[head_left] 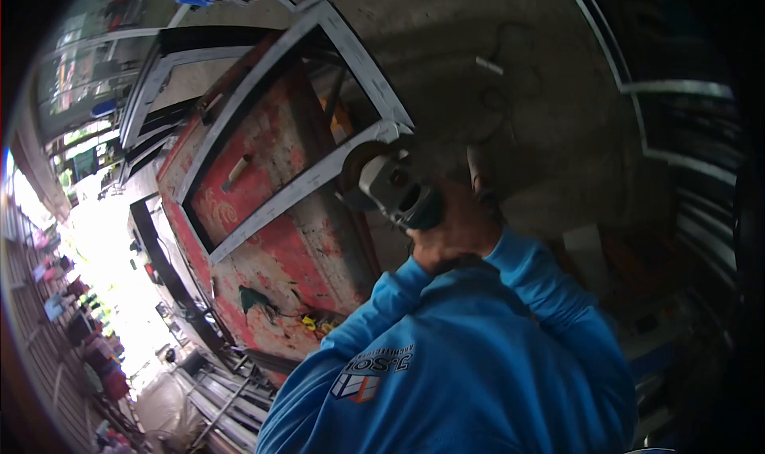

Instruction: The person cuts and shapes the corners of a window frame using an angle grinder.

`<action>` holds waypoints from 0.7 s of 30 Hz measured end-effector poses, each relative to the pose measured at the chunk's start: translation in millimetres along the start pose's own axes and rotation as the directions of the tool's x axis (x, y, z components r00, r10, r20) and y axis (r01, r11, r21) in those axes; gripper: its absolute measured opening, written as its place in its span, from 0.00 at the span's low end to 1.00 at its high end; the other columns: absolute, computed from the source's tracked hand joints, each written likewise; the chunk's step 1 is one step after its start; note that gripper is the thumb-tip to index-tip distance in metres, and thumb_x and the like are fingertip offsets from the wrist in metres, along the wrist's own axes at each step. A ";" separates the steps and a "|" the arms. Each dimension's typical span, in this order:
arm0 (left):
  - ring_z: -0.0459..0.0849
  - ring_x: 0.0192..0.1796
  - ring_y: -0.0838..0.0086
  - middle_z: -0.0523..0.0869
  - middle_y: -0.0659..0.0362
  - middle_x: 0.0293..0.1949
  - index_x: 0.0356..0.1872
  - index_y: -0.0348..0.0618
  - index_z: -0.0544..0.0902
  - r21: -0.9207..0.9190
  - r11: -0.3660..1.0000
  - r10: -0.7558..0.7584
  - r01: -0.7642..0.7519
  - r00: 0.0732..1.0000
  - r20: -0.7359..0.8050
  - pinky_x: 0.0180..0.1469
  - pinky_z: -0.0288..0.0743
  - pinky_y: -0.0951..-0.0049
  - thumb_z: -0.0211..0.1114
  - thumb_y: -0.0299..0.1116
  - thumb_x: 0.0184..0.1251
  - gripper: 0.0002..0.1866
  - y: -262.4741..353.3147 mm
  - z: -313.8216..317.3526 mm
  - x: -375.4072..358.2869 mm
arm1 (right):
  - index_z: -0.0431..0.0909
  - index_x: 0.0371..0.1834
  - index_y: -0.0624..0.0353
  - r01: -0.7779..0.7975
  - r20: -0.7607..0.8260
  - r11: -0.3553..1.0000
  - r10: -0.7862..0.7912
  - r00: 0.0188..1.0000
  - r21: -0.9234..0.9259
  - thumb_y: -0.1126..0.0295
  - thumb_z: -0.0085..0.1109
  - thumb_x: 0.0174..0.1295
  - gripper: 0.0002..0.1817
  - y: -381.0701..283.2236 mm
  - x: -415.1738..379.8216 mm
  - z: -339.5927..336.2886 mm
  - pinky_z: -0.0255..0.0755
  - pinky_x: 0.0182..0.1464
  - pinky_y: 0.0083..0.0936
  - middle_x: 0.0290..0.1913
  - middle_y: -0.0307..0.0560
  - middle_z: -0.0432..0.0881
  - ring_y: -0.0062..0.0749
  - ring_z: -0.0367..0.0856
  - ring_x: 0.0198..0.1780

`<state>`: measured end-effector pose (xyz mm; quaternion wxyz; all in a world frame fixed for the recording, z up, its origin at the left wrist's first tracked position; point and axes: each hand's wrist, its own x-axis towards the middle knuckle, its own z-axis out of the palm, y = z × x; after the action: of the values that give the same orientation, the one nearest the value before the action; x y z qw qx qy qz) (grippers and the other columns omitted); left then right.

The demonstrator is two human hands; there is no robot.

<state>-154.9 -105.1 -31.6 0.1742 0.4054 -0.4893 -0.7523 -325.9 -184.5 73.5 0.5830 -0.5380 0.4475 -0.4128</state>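
An angle grinder (pixel 394 184) with a grey-green body and a round disc (pixel 362 163) is held in front of my chest. My right hand (pixel 468 219) wraps round its rear body. Close below it, my left hand (pixel 434 255) is closed against the grinder's back end, its fingers partly hidden. The disc overlaps the near bar of a mitred window frame (pixel 291 187), close to its right corner. White film with printing covers that frame, which lies on a worn red table (pixel 279 263).
On the table are a dark green tool (pixel 253 298), a yellow item (pixel 311 323) and a short tan piece (pixel 237 169). Another frame (pixel 171 59) stands behind. A dark cable (pixel 498 103) crosses the concrete floor. Long profiles (pixel 219 410) lie at lower left; more frames (pixel 637 87) line the right.
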 end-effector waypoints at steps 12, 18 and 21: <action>0.78 0.64 0.54 0.82 0.50 0.59 0.57 0.40 0.82 0.027 0.973 0.209 -0.230 0.823 -0.529 0.64 0.72 0.55 0.74 0.36 0.59 0.24 69.6 -1.3 -37.0 | 0.70 0.62 0.61 0.083 0.157 0.996 -0.080 0.984 -0.015 0.63 0.79 0.46 0.40 -20.2 21.5 45.3 0.75 0.57 0.40 0.54 0.59 0.81 0.48 0.83 0.55; 0.75 0.65 0.49 0.78 0.43 0.61 0.67 0.43 0.73 0.783 0.621 0.355 0.039 0.876 -0.325 0.68 0.69 0.55 0.79 0.44 0.51 0.41 8.4 -105.0 29.6 | 0.78 0.52 0.61 0.089 -0.083 0.991 -0.098 0.992 -0.100 0.64 0.78 0.47 0.29 -50.6 19.6 -11.3 0.77 0.50 0.30 0.45 0.45 0.84 0.32 0.83 0.43; 0.74 0.65 0.50 0.79 0.44 0.59 0.63 0.44 0.75 0.756 0.598 0.496 0.265 0.619 -0.610 0.72 0.62 0.49 0.79 0.49 0.48 0.40 48.6 -122.8 81.1 | 0.80 0.51 0.61 -0.131 -0.184 0.982 0.106 0.977 -0.133 0.66 0.78 0.48 0.26 -71.1 1.3 -45.4 0.75 0.50 0.28 0.45 0.42 0.84 0.28 0.81 0.44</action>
<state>-115.1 -254.0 -48.2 0.2232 0.6825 -0.6707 -0.1858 -369.4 -203.2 143.4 0.5242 -0.5123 0.5575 -0.3898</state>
